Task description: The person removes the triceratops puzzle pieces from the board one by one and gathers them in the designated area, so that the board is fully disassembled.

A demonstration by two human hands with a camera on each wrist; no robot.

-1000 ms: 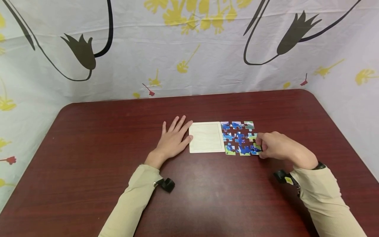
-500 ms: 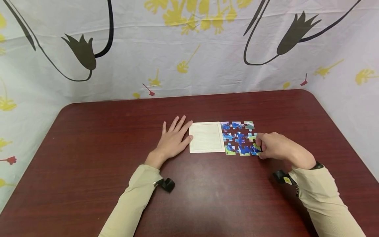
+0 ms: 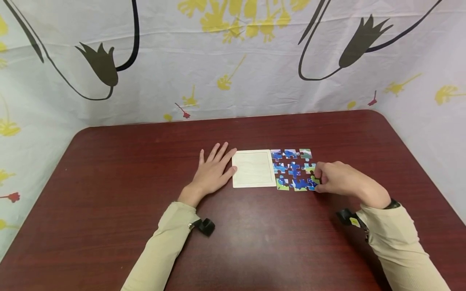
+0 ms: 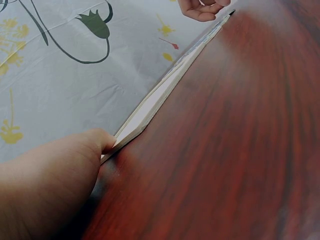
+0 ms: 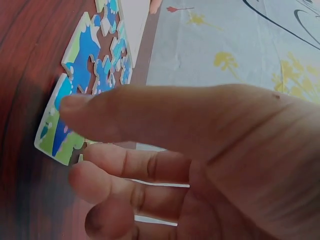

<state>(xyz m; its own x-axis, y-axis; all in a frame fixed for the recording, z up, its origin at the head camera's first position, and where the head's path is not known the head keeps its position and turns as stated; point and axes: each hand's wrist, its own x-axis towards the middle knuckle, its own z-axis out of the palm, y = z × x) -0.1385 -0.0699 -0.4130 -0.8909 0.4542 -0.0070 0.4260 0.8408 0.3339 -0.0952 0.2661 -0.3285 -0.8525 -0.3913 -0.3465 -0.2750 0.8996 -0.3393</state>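
Note:
My left hand (image 3: 211, 171) lies flat on the table, fingers spread, with thumb and index fingertip at the left edge of a pale square puzzle tray (image 3: 253, 169). In the left wrist view, the thumb (image 4: 102, 140) rests against the tray's rim. Several blue and green jigsaw pieces (image 3: 294, 169) lie loosely spaced in rows along the tray's right side. My right hand (image 3: 342, 181) is at the near right corner piece (image 5: 55, 125), thumb and curled index finger at its edge. The thumb (image 5: 80, 107) overlaps that piece in the right wrist view.
The dark red wood table (image 3: 145, 242) has rounded far corners. A white cloth (image 3: 153, 81) with plant prints hangs behind it. Small black wrist cameras (image 3: 206, 227) are strapped over both beige sleeves.
My right thumb has shifted slightly left at the corner piece, and that piece sits marginally further left. My left hand and the tray have stayed in place.

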